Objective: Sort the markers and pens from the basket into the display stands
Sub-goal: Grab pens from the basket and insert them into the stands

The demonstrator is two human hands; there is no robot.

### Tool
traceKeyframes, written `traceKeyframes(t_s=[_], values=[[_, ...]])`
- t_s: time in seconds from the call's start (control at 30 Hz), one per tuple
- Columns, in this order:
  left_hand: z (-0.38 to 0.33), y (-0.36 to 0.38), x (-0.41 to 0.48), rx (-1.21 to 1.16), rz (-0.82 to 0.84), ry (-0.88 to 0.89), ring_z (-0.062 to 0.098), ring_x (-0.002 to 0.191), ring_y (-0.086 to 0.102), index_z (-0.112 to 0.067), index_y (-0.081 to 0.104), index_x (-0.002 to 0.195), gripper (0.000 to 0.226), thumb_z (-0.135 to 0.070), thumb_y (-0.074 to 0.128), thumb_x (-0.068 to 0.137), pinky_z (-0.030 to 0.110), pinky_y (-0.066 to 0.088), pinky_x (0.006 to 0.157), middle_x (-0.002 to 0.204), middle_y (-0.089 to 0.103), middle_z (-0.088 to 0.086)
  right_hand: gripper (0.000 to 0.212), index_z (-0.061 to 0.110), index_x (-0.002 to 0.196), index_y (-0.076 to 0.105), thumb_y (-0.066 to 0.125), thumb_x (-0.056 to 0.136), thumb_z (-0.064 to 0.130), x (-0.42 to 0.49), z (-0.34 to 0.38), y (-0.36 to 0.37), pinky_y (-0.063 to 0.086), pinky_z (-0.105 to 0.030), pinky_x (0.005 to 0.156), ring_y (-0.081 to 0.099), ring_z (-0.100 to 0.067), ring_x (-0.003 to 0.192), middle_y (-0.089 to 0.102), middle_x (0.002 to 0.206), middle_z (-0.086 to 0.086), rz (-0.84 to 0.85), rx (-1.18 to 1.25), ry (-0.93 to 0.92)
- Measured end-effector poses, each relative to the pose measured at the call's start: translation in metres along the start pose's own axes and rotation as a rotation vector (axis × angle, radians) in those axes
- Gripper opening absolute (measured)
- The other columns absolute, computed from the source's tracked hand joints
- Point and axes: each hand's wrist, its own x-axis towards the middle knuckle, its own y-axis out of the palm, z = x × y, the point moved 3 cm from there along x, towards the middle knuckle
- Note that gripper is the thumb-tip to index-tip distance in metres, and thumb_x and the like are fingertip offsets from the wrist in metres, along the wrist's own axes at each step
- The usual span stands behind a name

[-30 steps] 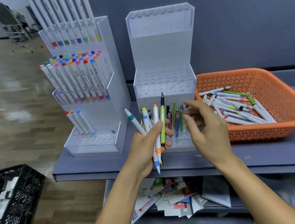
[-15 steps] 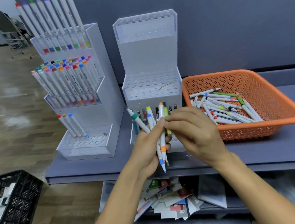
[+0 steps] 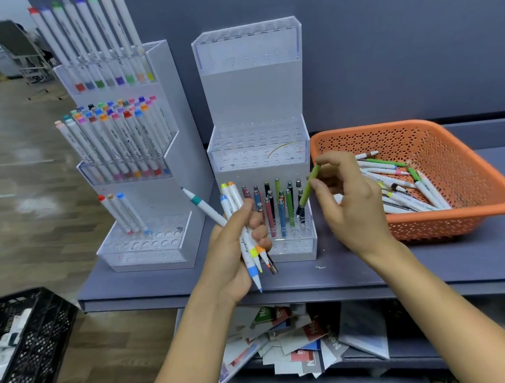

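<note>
Left hand: your left hand (image 3: 235, 253) is curled round a bunch of markers (image 3: 236, 199), caps up, in front of the pen stand (image 3: 253, 100).
Right hand: your right hand (image 3: 349, 205) pinches a green pen (image 3: 308, 190) between thumb and fingertips.
Green pen: tilted, dark tip down at the right end of the pen stand's lowest tier; you may have it in a hole, but that is hard to tell.
Pen stand: pens stand upright in its lowest tier.
Marker stand: the marker stand (image 3: 182, 154) is on your left, with markers in all three tiers.
Basket: the orange basket (image 3: 422, 135), just right of the pen stand, holds loose markers and pens.
</note>
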Motion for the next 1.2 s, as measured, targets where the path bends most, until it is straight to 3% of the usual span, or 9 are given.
traceKeyframes(t_s=[0.13,0.27,0.37,0.77,0.9,0.97,1.03,1.1,1.2], values=[[0.000,-0.002,0.002,-0.140,-0.016,0.012,0.008,0.051,0.050,-0.010,0.063,0.082,0.009,-0.016,0.060,0.075,0.021,0.052,0.052,0.065,0.050,-0.001,0.026,0.011,0.109,0.053,0.061,0.084,0.007,-0.006,-0.002,0.012,0.048,-0.018,0.067,0.058,-0.009,0.077,0.061,0.087,0.004,0.106,-0.032,-0.040],[-0.002,0.001,0.000,-0.221,-0.027,0.062,0.013,0.061,0.065,-0.008,0.067,0.077,0.012,-0.013,0.057,0.082,0.033,0.060,0.073,0.068,0.062,0.003,0.025,0.016,0.105,0.053,0.063,0.082,0.015,-0.010,-0.005,0.019,0.055,-0.036,0.058,0.065,-0.022,0.069,0.068,0.082,-0.003,0.210,-0.156,-0.091],[-0.004,0.002,-0.001,-0.238,-0.022,0.108,0.014,0.065,0.068,-0.010,0.060,0.085,0.008,-0.013,0.052,0.086,0.038,0.056,0.084,0.069,0.065,0.002,0.023,0.012,0.101,0.057,0.066,0.081,0.015,-0.009,-0.006,0.018,0.054,-0.039,0.054,0.064,-0.025,0.066,0.067,0.079,-0.004,0.220,-0.179,-0.093],[-0.003,0.004,0.003,-0.275,-0.028,0.114,0.006,0.051,0.048,-0.013,0.057,0.093,0.018,-0.024,0.055,0.080,0.024,0.057,0.069,0.058,0.045,-0.005,0.013,0.008,0.092,0.062,0.067,0.080,0.007,-0.010,-0.003,0.024,0.053,-0.040,0.057,0.061,-0.027,0.069,0.065,0.079,-0.004,0.317,-0.244,-0.071],[-0.006,0.005,0.002,-0.301,-0.027,0.151,0.009,0.058,0.061,-0.011,0.059,0.079,0.008,-0.018,0.057,0.078,0.034,0.059,0.078,0.065,0.058,-0.001,0.011,0.009,0.086,0.065,0.057,0.085,0.016,-0.002,0.002,0.017,0.041,-0.022,0.069,0.056,-0.019,0.074,0.063,0.080,-0.002,0.205,-0.223,-0.060],[-0.006,0.006,0.002,-0.309,-0.016,0.161,0.011,0.065,0.066,-0.010,0.061,0.077,0.010,-0.018,0.056,0.080,0.039,0.056,0.084,0.070,0.064,0.001,0.008,0.010,0.087,0.066,0.059,0.084,0.013,-0.002,0.012,0.012,0.039,-0.012,0.065,0.053,-0.007,0.070,0.063,0.077,0.004,0.175,-0.098,0.009],[-0.007,0.006,0.002,-0.315,-0.001,0.177,0.013,0.070,0.069,-0.011,0.065,0.074,0.018,-0.019,0.053,0.084,0.040,0.054,0.086,0.074,0.068,0.002,0.006,0.013,0.089,0.065,0.064,0.083,0.016,-0.003,0.023,0.011,0.042,-0.007,0.063,0.058,-0.002,0.070,0.064,0.076,0.012,0.254,0.082,0.131],[-0.008,0.009,0.001,-0.320,0.032,0.188,0.014,0.075,0.070,-0.012,0.069,0.066,0.026,-0.021,0.052,0.084,0.040,0.052,0.089,0.077,0.069,0.002,0.012,0.016,0.091,0.064,0.070,0.082,0.015,-0.006,0.028,0.016,0.047,-0.010,0.065,0.063,-0.001,0.074,0.067,0.078,0.012,0.439,0.197,0.269],[-0.010,0.012,-0.001,-0.321,0.032,0.194,0.016,0.079,0.071,-0.013,0.070,0.062,0.028,-0.021,0.053,0.082,0.041,0.051,0.091,0.079,0.070,0.003,0.015,0.016,0.092,0.061,0.068,0.083,0.007,-0.009,0.030,0.020,0.057,-0.027,0.067,0.068,-0.014,0.071,0.069,0.076,0.002,0.634,0.309,0.422]])
